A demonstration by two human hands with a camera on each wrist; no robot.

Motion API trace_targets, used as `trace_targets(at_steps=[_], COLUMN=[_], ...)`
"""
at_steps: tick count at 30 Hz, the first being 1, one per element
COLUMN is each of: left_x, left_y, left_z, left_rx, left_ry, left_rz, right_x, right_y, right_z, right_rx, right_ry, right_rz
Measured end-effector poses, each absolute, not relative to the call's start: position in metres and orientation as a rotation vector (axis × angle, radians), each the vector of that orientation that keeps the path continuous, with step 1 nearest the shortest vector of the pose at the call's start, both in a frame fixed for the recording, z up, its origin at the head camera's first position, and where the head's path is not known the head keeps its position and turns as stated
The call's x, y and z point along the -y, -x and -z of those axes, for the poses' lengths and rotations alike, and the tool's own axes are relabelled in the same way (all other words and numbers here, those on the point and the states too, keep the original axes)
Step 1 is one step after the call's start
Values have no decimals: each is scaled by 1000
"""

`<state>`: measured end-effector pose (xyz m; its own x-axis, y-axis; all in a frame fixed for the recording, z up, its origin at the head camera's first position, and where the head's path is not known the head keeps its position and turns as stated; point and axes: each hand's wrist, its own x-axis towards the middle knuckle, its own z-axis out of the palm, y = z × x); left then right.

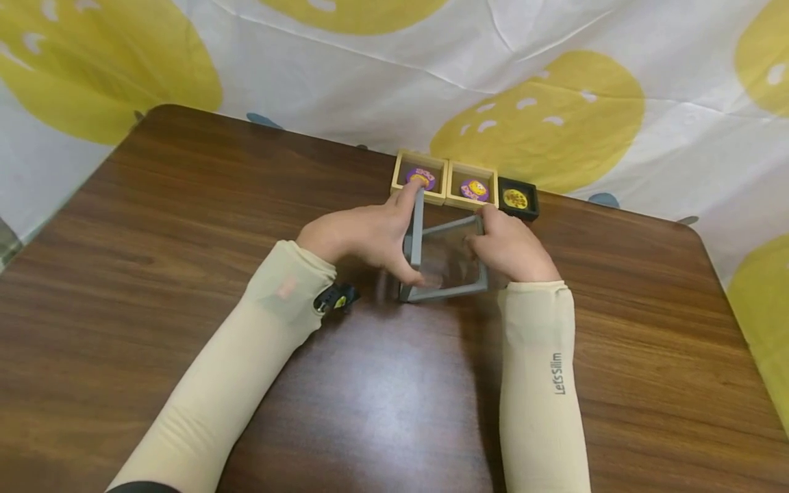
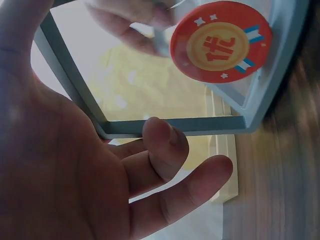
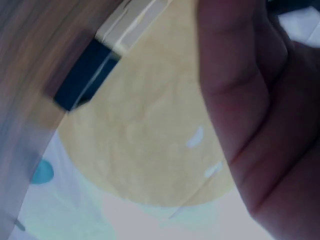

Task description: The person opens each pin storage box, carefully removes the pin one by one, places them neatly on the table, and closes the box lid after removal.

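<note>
A grey square frame point(image 1: 418, 229) with clear film stands partly opened above the table, its two halves at an angle. My left hand point(image 1: 370, 236) grips the left half, fingers at the far end and thumb at the near end. In the left wrist view a red round badge point(image 2: 222, 42) with a gold centre and blue-white stripes shows within the frame point(image 2: 200, 125). My right hand point(image 1: 514, 246) pinches the right half near its far right corner. In the right wrist view, the right hand point(image 3: 250, 100) hides its own fingertips.
Two light wooden boxes point(image 1: 448, 181), each with a purple round badge, stand at the table's back edge. Beside them is a black box point(image 1: 533, 198) holding a yellow round piece point(image 1: 515, 198). A white cloth with yellow patterns point(image 1: 370, 68) hangs behind the brown wooden table point(image 1: 246, 178).
</note>
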<state>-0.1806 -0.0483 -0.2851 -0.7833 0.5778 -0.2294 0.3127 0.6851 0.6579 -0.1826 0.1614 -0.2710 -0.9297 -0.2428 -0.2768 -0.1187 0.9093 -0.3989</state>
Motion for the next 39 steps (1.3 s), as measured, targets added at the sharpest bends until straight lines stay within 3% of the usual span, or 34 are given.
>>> trace_targets(at_steps=[18,29,39], left_x=[46,45,44], left_y=[180,181,180], left_z=[284,285,283], left_rx=[-2457,-2429,-2411], left_ry=[-725,-726,-716], left_rz=[-865,-924,-940], right_x=[-174,-174,-175], right_y=[187,193,195], right_z=[277,301,305], right_rx=[-2757,-2709,-2702], right_ry=[69,-91,-59], right_rz=[471,515,590])
